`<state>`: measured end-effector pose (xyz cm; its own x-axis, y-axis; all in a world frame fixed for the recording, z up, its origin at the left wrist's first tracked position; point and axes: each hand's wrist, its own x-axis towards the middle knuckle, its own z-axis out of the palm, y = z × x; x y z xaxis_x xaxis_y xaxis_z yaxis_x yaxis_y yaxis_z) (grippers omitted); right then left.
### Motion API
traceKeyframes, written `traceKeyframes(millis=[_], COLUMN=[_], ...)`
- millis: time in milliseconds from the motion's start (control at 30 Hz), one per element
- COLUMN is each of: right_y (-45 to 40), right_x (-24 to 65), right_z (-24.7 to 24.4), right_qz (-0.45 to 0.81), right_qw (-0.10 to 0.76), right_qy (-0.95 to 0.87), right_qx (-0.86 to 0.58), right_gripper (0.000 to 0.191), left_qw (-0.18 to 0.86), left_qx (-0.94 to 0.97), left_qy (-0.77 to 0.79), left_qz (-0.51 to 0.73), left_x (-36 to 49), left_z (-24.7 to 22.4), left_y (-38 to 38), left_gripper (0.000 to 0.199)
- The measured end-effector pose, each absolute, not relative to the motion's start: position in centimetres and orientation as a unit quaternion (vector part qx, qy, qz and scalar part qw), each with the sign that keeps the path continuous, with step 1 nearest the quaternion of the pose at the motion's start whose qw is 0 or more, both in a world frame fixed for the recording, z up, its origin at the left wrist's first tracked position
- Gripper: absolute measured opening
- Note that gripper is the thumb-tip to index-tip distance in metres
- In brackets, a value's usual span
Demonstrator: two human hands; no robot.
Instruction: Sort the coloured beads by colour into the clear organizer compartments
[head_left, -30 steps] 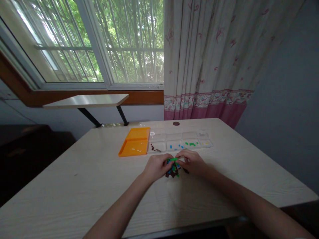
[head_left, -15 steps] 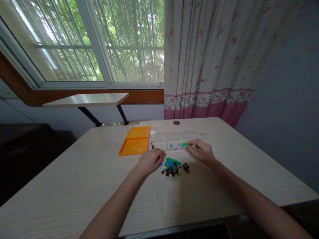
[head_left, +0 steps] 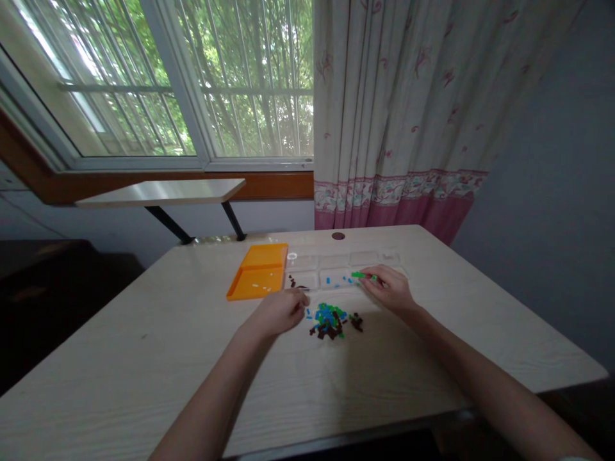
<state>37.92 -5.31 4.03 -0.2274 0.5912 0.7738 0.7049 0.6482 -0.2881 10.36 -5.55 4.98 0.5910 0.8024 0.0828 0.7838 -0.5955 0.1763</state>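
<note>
My right hand (head_left: 390, 288) is over the clear divided tray (head_left: 319, 261), its fingers pinched on a small green toy brick (head_left: 357, 274). Another bit of green shows between those fingers. Below and to the left, my left hand (head_left: 284, 310) is low at the table with its fingers curled together; whatever they hold is hidden. Just right of it lies a loose pile of small blue, green and dark brown bricks (head_left: 327, 321). A smaller dark cluster (head_left: 356, 321) sits beside the pile. Blue bricks (head_left: 328, 280) and brown bricks (head_left: 291, 282) lie in separate tray compartments.
An orange two-part tray (head_left: 262, 266) holding a few white pieces stands left of the clear one. At the back left, a raised shelf (head_left: 168, 191) rests on black legs. A dark round disc (head_left: 338, 236) lies near the table's (head_left: 158, 358) far edge, below the curtain (head_left: 384, 128).
My left hand has drawn back a little to the left, away from the pile. The right hand has risen slightly with the green brick. The view has shifted a little.
</note>
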Motion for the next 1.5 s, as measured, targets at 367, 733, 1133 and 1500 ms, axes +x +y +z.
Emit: traceKeyframes(millis=[367,733,1133,1500], right_y=[-5.2,-3.0,-3.6,-6.4], right_x=[38.1,40.2,39.1,34.8], right_z=[3.9,2.7,2.7,2.3], right_qz=[-0.061,-0.027,0.016,0.055], right_qw=[0.473,0.336,0.331,0.309], right_qy=[-0.774,-0.77,-0.785,-0.851], right_qx=[-0.417,-0.541,-0.524,-0.422], right_gripper=[0.018,0.018,0.018,0.013], left_qw=[0.061,0.079,0.091,0.089], left_qx=[0.903,0.896,0.904,0.892], left_qy=[0.419,0.43,0.409,0.426], left_qz=[0.073,0.084,0.079,0.124], left_x=[10.3,10.5,10.7,11.3], left_z=[5.1,5.4,5.3,5.5], left_y=[-5.5,-5.6,-5.7,-6.2], left_gripper=[0.02,0.019,0.02,0.019])
